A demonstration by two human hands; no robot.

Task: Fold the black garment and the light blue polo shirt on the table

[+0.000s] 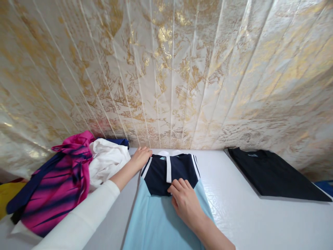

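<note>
Surface: white table (247,215) against a gold-patterned wall covering (166,69).
Polo shirt (166,194): flat at the table's middle.
Left hand (142,156): fingers flat on its shoulder.
Right hand (184,199): fingers curled, pressing its navy yoke.

Bare white table (249,222) lies open between light-blue shirt (153,218) and folded black shirt (270,173); clothes pile (65,177) blocks left.
</note>
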